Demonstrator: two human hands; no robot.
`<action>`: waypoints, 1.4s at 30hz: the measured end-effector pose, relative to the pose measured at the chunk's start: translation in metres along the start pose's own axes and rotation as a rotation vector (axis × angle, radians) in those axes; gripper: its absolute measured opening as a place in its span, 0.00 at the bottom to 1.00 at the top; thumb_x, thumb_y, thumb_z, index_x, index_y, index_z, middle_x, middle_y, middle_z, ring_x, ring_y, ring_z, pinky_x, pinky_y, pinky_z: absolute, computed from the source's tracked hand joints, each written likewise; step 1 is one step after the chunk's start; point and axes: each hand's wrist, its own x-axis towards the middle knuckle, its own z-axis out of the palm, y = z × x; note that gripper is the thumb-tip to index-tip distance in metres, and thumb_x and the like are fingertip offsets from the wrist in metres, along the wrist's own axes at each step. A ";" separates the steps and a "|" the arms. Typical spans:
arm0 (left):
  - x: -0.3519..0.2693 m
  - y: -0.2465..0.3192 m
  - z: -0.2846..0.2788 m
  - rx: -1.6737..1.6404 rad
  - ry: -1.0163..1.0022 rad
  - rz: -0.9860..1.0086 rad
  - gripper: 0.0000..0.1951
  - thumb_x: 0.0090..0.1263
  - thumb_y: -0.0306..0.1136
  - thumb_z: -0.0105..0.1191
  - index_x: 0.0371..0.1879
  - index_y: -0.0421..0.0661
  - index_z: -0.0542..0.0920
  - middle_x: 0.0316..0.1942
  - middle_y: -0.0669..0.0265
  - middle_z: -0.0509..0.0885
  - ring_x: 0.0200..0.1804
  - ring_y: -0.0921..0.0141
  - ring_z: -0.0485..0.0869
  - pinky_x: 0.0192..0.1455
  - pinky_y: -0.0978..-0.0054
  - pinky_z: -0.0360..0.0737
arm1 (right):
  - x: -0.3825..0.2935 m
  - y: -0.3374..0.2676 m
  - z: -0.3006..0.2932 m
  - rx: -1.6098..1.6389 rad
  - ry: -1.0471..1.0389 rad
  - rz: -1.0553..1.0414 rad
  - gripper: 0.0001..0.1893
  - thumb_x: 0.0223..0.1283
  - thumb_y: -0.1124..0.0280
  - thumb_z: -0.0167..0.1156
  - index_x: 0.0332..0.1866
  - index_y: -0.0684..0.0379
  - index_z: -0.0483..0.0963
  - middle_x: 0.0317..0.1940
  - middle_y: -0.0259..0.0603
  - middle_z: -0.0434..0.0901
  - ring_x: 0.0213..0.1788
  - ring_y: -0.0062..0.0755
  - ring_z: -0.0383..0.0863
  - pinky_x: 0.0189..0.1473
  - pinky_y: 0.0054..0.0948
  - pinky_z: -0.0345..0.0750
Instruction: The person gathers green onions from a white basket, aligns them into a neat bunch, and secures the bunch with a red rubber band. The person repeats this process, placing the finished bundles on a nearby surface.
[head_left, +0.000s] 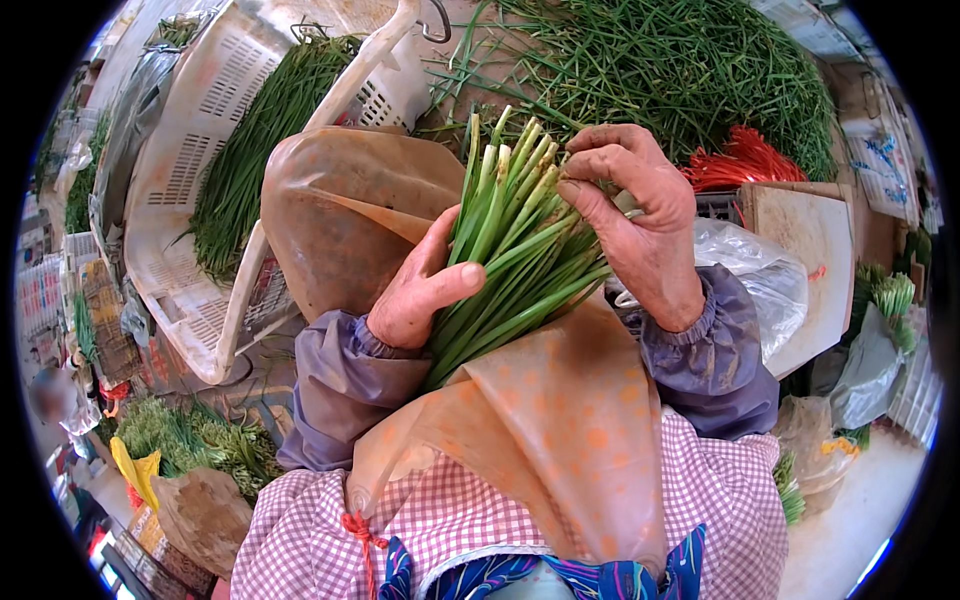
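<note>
A bunch of garlic chives lies across my lap, its pale cut ends pointing away from me and its green leaves running down towards my waist. My left hand holds the bunch from the left side, thumb over the leaves. At the upper right of the bunch, my right hand pinches among the stem ends with thumb and fingertips. What exactly lies between those fingertips is too small to tell. Beneath the bunch, a translucent brownish plastic apron covers my lap and knee.
At left, a white plastic basket with a raised handle holds long chives. A large heap of loose green leaves spreads ahead. Red ties, a pale board and a clear plastic bag are at right.
</note>
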 end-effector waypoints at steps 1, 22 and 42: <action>0.001 0.003 0.002 0.008 0.027 -0.039 0.43 0.58 0.37 0.65 0.70 0.37 0.55 0.64 0.57 0.69 0.64 0.66 0.70 0.69 0.68 0.63 | 0.000 0.001 0.000 -0.029 0.037 -0.090 0.08 0.50 0.78 0.67 0.36 0.63 0.79 0.36 0.41 0.81 0.40 0.31 0.79 0.40 0.24 0.75; 0.004 0.008 -0.006 0.257 -0.004 -0.024 0.44 0.52 0.37 0.73 0.65 0.37 0.61 0.58 0.61 0.74 0.60 0.69 0.72 0.67 0.70 0.66 | 0.045 0.035 -0.009 0.262 -0.469 0.073 0.29 0.72 0.53 0.40 0.73 0.57 0.58 0.71 0.40 0.63 0.73 0.33 0.59 0.69 0.34 0.59; 0.007 0.007 -0.007 -0.078 0.011 -0.031 0.27 0.68 0.34 0.42 0.65 0.35 0.64 0.59 0.57 0.75 0.59 0.68 0.75 0.65 0.72 0.68 | -0.090 0.051 -0.030 1.023 -0.115 0.819 0.52 0.54 0.39 0.63 0.77 0.45 0.40 0.69 0.49 0.60 0.64 0.43 0.70 0.67 0.44 0.66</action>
